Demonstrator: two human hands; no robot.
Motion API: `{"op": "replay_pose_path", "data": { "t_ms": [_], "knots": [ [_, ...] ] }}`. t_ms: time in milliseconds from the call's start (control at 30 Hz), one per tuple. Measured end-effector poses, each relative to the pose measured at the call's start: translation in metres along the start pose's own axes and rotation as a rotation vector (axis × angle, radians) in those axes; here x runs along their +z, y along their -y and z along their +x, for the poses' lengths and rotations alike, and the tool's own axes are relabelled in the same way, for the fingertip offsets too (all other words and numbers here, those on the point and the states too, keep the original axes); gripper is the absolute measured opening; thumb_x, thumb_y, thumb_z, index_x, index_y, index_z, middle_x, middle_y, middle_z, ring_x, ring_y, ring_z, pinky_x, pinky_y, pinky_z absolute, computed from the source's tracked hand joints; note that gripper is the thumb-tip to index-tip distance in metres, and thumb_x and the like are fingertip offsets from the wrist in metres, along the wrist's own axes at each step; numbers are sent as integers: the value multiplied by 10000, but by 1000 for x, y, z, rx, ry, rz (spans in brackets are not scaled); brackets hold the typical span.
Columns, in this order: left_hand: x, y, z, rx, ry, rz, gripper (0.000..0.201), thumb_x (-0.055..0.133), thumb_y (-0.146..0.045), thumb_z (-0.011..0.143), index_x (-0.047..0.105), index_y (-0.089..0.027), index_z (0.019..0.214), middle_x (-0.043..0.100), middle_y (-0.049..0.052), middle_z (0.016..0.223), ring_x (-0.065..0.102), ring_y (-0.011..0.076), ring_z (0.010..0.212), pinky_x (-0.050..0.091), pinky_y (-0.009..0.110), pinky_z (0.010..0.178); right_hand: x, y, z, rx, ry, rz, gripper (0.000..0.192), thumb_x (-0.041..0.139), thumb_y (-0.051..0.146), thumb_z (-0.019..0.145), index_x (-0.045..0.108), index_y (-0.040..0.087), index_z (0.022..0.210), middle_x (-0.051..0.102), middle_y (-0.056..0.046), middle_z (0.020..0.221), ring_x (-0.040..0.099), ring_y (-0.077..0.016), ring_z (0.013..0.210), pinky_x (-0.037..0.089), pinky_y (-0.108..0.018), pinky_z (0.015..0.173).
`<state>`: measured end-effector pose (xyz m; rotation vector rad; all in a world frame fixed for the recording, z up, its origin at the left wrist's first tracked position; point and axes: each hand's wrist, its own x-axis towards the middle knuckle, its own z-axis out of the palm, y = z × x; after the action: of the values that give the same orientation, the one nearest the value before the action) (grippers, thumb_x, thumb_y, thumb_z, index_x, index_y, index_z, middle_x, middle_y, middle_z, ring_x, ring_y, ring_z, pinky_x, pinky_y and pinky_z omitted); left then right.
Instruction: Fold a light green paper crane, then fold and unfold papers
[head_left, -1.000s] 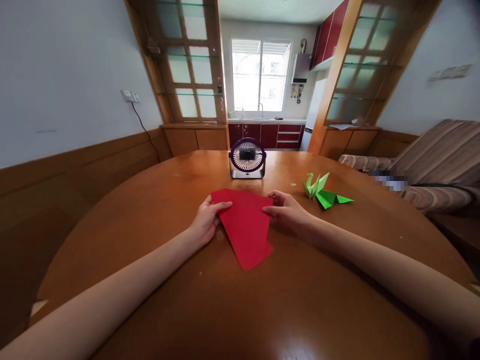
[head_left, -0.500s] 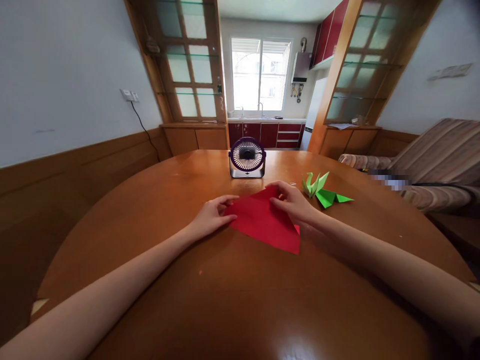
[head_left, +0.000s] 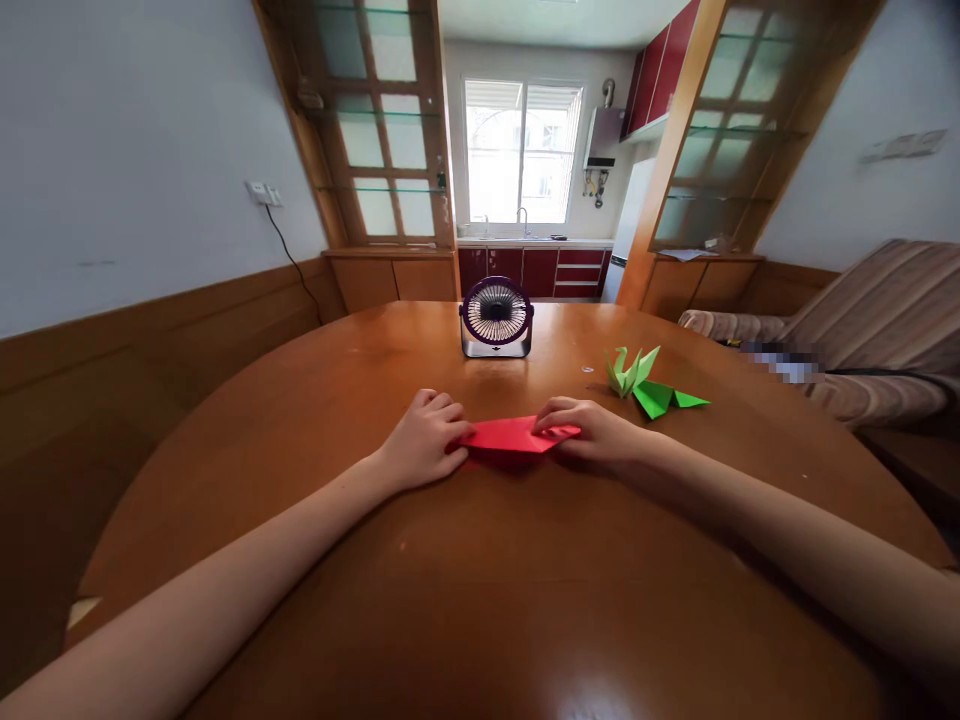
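A folded sheet of red paper (head_left: pixel 504 434) is held between my two hands, just above the tabletop and tilted so that it looks like a narrow strip. My left hand (head_left: pixel 429 440) pinches its left end between thumb and fingers. At the right end, my right hand (head_left: pixel 589 430) grips the paper, fingers on top and the thumb underneath. Beyond my right hand a light green origami crane (head_left: pixel 634 372) stands beside a darker green folded paper piece (head_left: pixel 657 399).
A small purple desk fan (head_left: pixel 496 315) stands on the wooden table (head_left: pixel 480 600), straight ahead of my hands. A striped armchair (head_left: pixel 862 320) is off to the right. Cabinets with glass shelves flank the kitchen opening behind the table.
The red paper has gone from a broad face toward me to a narrow, tilted strip. My right hand has moved down, and my left fingers have closed further over the left end.
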<state>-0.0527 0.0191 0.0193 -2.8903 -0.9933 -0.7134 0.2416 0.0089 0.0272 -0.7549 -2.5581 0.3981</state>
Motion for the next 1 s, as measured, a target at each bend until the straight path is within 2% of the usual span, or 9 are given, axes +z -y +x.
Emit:
{"op": "replay_pose_path", "data": {
  "t_ms": [133, 367, 467, 600, 700, 767, 867, 933, 1000],
  "knots": [
    [3, -8, 0, 21, 31, -145, 293, 566, -295, 824, 698, -278, 1085, 628, 102, 1030, 512, 279, 994, 255, 471, 1001, 7, -6, -4, -34, 52, -99, 291, 535, 130, 850, 664, 167, 1109, 624, -111, 1052, 586, -207, 951, 478, -378, 868],
    [10, -10, -1, 42, 92, -261, 278, 518, -335, 883, 704, -267, 1079, 602, 92, 937, 532, 227, 872, 391, 360, 873, 9, -11, -7, -31, 25, -55, 293, 555, 207, 870, 658, 160, 1140, 600, -112, 1032, 559, -210, 936, 462, -380, 858],
    [9, -9, 0, -28, 92, -312, 293, 454, -364, 926, 710, -247, 1008, 598, 76, 916, 542, 205, 856, 408, 314, 819, 7, -16, -9, 55, -17, 82, 237, 563, 338, 895, 698, 168, 989, 580, -70, 921, 552, -168, 812, 463, -312, 752],
    [9, -5, 3, -158, 61, -428, 364, 430, -420, 931, 689, -205, 794, 601, 45, 806, 542, 176, 759, 414, 267, 719, 7, -26, -11, 205, -98, 213, 391, 514, 451, 914, 632, 160, 681, 496, -8, 740, 476, -119, 643, 385, -251, 586],
    [14, -2, 3, -283, -10, -507, 271, 527, -421, 879, 698, -210, 866, 623, 23, 770, 523, 158, 670, 390, 241, 634, 10, -33, -12, 273, -147, 195, 430, 521, 485, 898, 584, 159, 624, 467, 11, 677, 432, -114, 612, 347, -250, 571],
    [17, -1, 2, -358, -85, -523, 244, 613, -391, 821, 694, -220, 975, 613, 3, 734, 502, 144, 612, 374, 229, 599, 11, -34, -12, 312, -162, 166, 379, 526, 483, 893, 628, 157, 727, 491, 13, 672, 439, -120, 617, 347, -253, 580],
    [20, 0, 2, -427, -188, -520, 352, 710, -353, 727, 678, -231, 1055, 552, -27, 645, 483, 142, 568, 376, 225, 590, 13, -30, -12, 338, -176, 65, 354, 548, 441, 887, 628, 152, 1075, 529, 14, 678, 477, -136, 620, 367, -260, 593],
    [19, 0, 1, -444, -194, -501, 386, 727, -349, 704, 676, -237, 1070, 551, -23, 631, 507, 162, 590, 411, 244, 637, 12, -27, -13, 306, -179, -47, 413, 554, 387, 887, 558, 151, 1226, 565, -4, 712, 514, -153, 647, 401, -276, 626],
    [18, -2, 1, -417, -186, -424, 381, 715, -346, 718, 676, -245, 1084, 611, 13, 715, 560, 196, 690, 446, 293, 755, 13, -24, -13, 243, -180, -165, 402, 543, 330, 889, 548, 159, 1254, 615, -53, 810, 561, -185, 734, 445, -320, 705]
  ]
}}
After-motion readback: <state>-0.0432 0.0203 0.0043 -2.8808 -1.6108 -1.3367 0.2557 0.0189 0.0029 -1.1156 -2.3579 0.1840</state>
